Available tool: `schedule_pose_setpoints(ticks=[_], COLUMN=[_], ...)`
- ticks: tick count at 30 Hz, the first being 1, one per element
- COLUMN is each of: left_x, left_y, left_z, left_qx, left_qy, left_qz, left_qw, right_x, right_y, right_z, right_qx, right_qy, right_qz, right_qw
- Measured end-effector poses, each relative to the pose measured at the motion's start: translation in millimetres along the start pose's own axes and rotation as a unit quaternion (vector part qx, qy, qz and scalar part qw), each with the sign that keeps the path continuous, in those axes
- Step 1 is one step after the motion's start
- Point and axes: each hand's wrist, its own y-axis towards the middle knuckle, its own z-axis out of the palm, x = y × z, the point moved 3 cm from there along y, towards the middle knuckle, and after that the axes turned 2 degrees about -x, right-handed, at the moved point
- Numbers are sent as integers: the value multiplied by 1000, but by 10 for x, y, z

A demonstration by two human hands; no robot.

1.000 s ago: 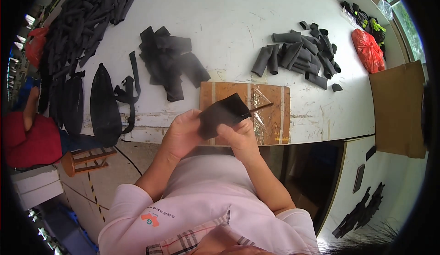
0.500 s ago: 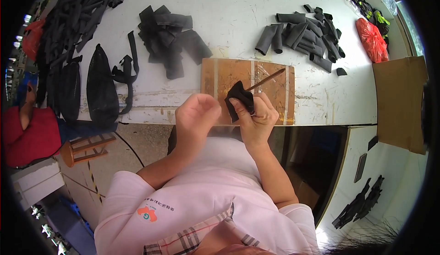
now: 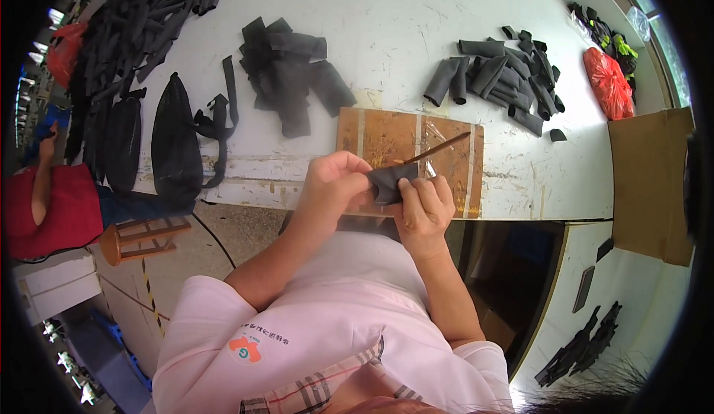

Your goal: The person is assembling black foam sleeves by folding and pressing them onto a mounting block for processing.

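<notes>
A short black piece [image 3: 388, 186], like a tube or folded cloth, is held between my two hands over the front of a brown board. My left hand [image 3: 332, 183] pinches its left end between thumb and fingers. My right hand [image 3: 426, 209] is closed on its right side, the thumb pressed on the near face. A thin dark brown stick [image 3: 446, 145] points up and right from behind the piece, close to my right fingers; how it is held is hidden. The taped brown board [image 3: 383, 135] lies under the hands at the table's edge.
Black tubes form a pile [image 3: 502, 72] at the back right. Flat black pieces [image 3: 286, 79] lie back left, beside a larger heap [image 3: 141, 27]. A red bag [image 3: 608, 83] and a cardboard box [image 3: 651, 183] stand right. Another person in red [image 3: 63, 206] is at left.
My left hand has moved right and now grips the black piece, which was in my right hand alone. The piece has turned from upright to roughly level. The view has shifted slightly.
</notes>
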Motion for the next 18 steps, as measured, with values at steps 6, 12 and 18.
schedule_pose_setpoints(ticks=[6,12,18], left_x=[108,142,186], left_y=[-50,-129,58], left_z=[53,185,3], left_qx=[-2,-82,-41], left_qy=[191,330,59], left_qz=[127,373,145], left_qw=[973,863,987], right_x=[17,-16,-34], right_y=[-26,-28,-24], right_z=[-15,2,132], right_qx=[138,62,37], right_qy=[331,244,127], right_qz=[257,253,215], right_qw=[897,934,968])
